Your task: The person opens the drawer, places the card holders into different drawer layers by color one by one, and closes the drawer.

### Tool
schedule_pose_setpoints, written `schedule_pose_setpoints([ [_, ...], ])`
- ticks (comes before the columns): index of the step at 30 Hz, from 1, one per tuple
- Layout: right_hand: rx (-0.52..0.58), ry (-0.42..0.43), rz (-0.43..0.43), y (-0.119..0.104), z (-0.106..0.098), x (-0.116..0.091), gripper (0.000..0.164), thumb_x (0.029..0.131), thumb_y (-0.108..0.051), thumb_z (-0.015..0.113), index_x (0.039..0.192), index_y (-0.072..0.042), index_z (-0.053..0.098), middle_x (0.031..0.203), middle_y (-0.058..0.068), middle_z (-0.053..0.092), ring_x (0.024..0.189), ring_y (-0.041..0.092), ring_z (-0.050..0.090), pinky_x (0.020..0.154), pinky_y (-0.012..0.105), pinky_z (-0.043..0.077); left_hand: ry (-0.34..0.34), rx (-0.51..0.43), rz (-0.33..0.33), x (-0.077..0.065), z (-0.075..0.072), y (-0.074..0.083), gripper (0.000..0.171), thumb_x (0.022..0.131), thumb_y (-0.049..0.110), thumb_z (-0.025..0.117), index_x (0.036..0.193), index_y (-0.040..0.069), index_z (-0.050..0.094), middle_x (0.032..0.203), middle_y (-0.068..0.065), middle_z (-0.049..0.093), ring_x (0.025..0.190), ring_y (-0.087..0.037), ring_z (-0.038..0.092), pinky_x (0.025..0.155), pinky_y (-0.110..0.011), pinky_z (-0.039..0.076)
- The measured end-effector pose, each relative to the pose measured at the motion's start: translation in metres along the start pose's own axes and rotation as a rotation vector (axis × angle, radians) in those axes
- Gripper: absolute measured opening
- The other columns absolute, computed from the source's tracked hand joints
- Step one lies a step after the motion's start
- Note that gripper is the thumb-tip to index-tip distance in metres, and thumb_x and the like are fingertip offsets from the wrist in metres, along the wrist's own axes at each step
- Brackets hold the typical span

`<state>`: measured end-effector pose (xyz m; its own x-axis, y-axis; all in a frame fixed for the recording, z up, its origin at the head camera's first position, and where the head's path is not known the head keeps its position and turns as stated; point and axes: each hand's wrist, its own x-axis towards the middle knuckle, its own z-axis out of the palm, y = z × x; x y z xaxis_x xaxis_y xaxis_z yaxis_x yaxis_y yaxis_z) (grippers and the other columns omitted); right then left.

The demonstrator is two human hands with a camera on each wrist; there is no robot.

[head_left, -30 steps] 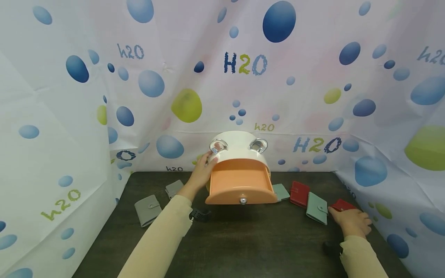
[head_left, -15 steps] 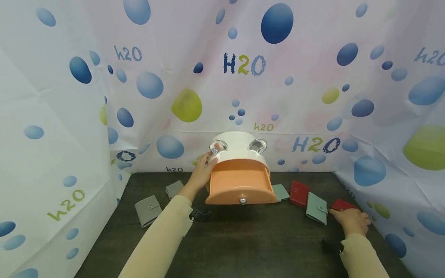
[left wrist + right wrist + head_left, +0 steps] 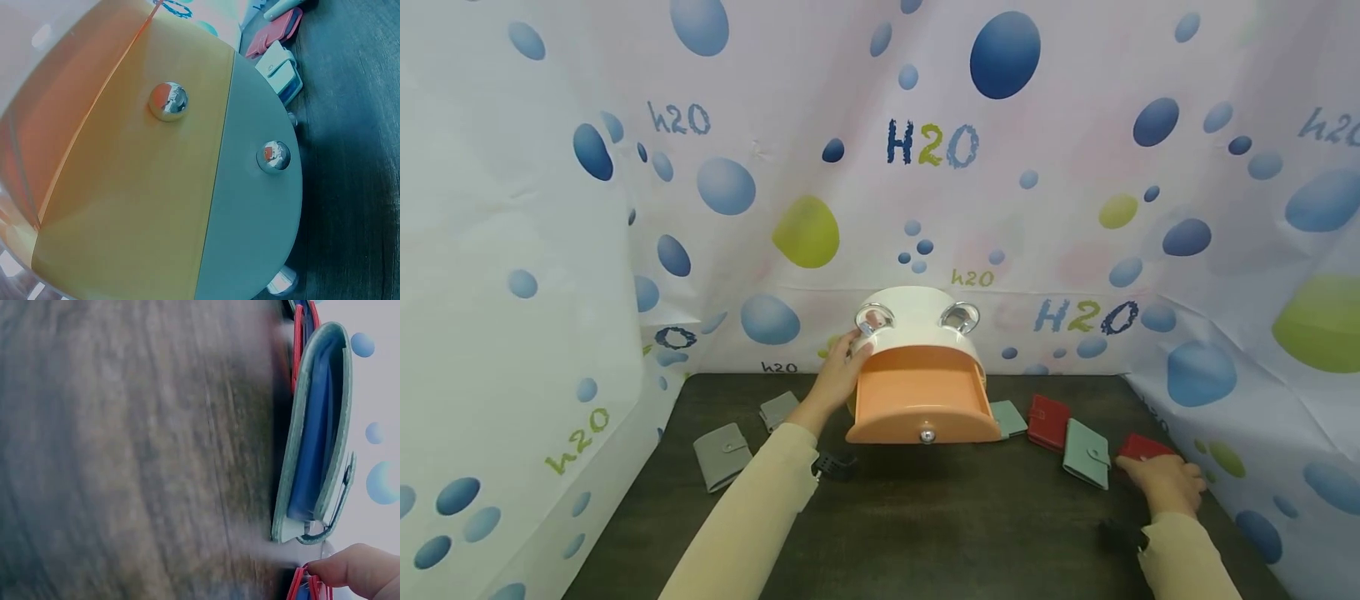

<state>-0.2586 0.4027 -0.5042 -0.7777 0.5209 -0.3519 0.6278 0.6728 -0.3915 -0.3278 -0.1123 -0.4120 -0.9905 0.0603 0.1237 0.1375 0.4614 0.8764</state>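
A small desktop drawer box (image 3: 910,315) with a cream top and two shiny silver rings stands mid-table. Its orange top drawer (image 3: 917,387) is pulled out and bare inside. Below it, the left wrist view shows a yellow drawer (image 3: 134,169) and a grey-green drawer (image 3: 253,206), each closed with a silver knob. My left hand (image 3: 833,385) holds the box's left side, thumb by the front rim. At far right, my right hand (image 3: 1167,483) grips a red wallet (image 3: 1144,447); its thumb (image 3: 350,569) presses the wallet's edge, while the other fingers are largely hidden.
Left of the box lie two grey wallets (image 3: 722,457). To its right are a red wallet (image 3: 1048,421), a pale green wallet (image 3: 1086,452) and another green one (image 3: 1007,418) partly behind the drawer. A patterned sheet (image 3: 910,183) closes off the back and sides.
The head view shifts slightly and the left sheet's pattern slides rightward. Both hands, the box and the wallets keep nearly the same places.
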Motion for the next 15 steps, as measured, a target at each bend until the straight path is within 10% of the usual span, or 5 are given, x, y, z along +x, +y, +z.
schedule_pose_setpoints([
  [15,-0.005,0.062,-0.066,0.0013,-0.0088,-0.0008,0.107,0.084,-0.056,0.063,0.126,0.035,0.025,0.113,0.049,0.027,0.108,0.06,0.033,0.086,0.064,0.043,0.0,-0.004,-0.009,-0.0004,0.0009,0.0009,0.07,0.103,0.054,0.044,0.156,0.011,0.032,0.158,-0.018,0.031,0.144,-0.039,0.031,0.115,-0.058,0.027],
])
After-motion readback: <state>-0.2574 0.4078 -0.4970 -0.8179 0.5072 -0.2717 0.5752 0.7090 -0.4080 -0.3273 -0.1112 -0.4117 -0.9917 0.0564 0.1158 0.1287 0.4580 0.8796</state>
